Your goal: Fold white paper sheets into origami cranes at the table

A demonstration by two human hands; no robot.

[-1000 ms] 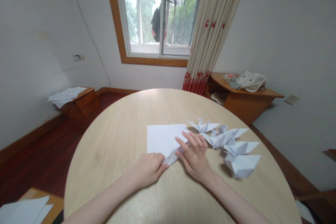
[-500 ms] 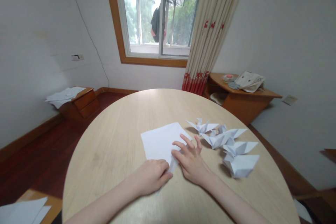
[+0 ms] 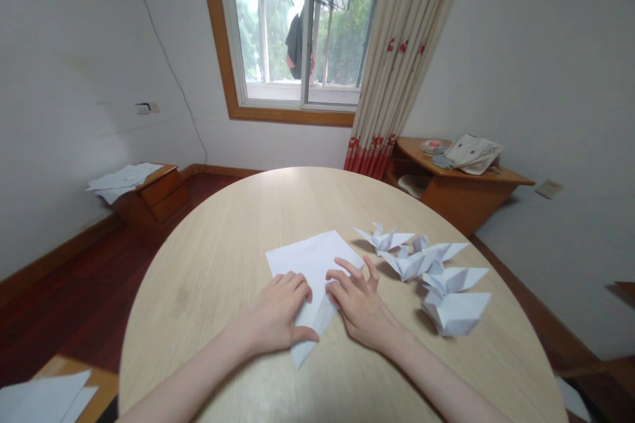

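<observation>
On the table point(image 3: 213, 238) lies folded white paper point(image 3: 310, 258).

On the table point(image 3: 213, 264), the paper point(image 3: 310, 254) lies left of the paper birds point(image 3: 415, 266).

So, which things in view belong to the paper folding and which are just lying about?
Belongs:
partly folded white paper sheet, under the left hand and right hand
round, pale wooden table
angular folded white paper birds, untouched, probably related

Lying about:
loose white papers on the low brown wooden cabinet, left
cream bag-like item on the brown wooden desk, right
</observation>
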